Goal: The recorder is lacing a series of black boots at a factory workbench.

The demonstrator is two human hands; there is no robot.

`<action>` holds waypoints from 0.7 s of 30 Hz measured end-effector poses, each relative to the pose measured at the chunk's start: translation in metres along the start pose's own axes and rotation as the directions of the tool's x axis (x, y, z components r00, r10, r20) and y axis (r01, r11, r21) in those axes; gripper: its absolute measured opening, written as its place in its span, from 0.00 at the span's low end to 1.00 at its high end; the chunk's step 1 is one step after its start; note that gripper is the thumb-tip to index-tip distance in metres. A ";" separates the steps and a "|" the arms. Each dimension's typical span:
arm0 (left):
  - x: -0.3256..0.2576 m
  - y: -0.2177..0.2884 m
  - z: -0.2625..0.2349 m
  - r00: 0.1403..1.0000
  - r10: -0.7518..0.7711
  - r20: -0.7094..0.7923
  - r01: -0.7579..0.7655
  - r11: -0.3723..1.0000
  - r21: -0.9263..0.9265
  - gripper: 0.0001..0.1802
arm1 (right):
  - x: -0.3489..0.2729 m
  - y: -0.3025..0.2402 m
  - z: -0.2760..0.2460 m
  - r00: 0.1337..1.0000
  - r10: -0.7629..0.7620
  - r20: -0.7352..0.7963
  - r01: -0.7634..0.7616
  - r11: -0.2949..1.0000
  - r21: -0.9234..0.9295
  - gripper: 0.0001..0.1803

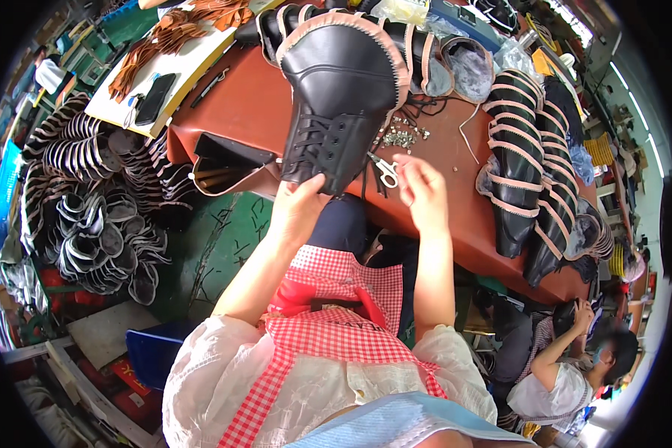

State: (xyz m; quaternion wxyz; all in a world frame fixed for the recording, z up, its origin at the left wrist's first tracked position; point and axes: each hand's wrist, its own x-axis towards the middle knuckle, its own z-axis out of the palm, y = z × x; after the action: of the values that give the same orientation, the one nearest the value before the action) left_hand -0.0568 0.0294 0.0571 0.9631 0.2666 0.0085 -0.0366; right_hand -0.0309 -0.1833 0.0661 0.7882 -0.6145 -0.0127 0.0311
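Upper centre, the black lace-up shoe upper point(343, 86) runs near-vertically, toe upward, its laced end pinched by the left hand point(297, 207); the right hand point(424, 193) curls beside scissors point(386, 173), grip unclear.

wearer's hands point(297, 203) point(424, 193): 2 | held upper point(342, 78): 1 | scissors point(381, 164): 1 | phone point(155, 99): 1 | pen-like tool point(210, 87): 1

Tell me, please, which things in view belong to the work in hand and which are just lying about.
Apparently in the work:
laced black shoe upper, in the left hand
scissors, near the right hand
small metal pieces

Probably just lying about:
black phone
pen-like object
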 end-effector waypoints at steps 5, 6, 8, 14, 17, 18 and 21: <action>-0.006 -0.013 0.007 0.999 0.032 0.006 -0.032 0.997 0.074 0.21 | -0.028 0.012 0.035 0.992 -0.042 0.115 0.034 0.997 0.069 0.11; -0.007 -0.015 0.008 0.999 0.052 0.004 -0.052 0.994 0.092 0.21 | -0.029 0.017 0.037 0.994 -0.037 0.105 0.024 0.992 0.121 0.11; -0.011 -0.018 0.005 0.998 0.065 -0.011 -0.063 0.990 0.124 0.21 | -0.032 0.017 0.044 0.993 -0.022 0.113 0.007 0.992 0.129 0.11; -0.017 -0.023 0.003 0.977 0.211 0.020 -0.210 0.954 0.215 0.21 | -0.038 0.016 0.048 0.991 -0.008 0.135 -0.005 0.995 0.099 0.10; -0.019 -0.026 0.002 0.959 0.279 0.054 -0.284 0.926 0.250 0.21 | -0.041 0.013 0.053 0.995 -0.001 0.104 -0.003 0.999 0.036 0.09; -0.020 -0.026 0.002 0.951 0.302 0.065 -0.309 0.915 0.259 0.21 | -0.042 0.012 0.053 0.995 -0.003 0.098 0.003 1.000 -0.001 0.09; -0.022 -0.027 0.002 0.940 0.331 0.083 -0.341 0.897 0.281 0.21 | -0.042 0.012 0.055 0.996 -0.030 0.089 0.039 0.995 -0.097 0.08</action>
State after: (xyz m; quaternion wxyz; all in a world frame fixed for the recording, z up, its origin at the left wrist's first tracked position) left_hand -0.0808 0.0071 0.0454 0.9050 0.4025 -0.0590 0.1248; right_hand -0.0762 -0.1301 0.0681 0.7562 -0.6502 -0.0591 0.0437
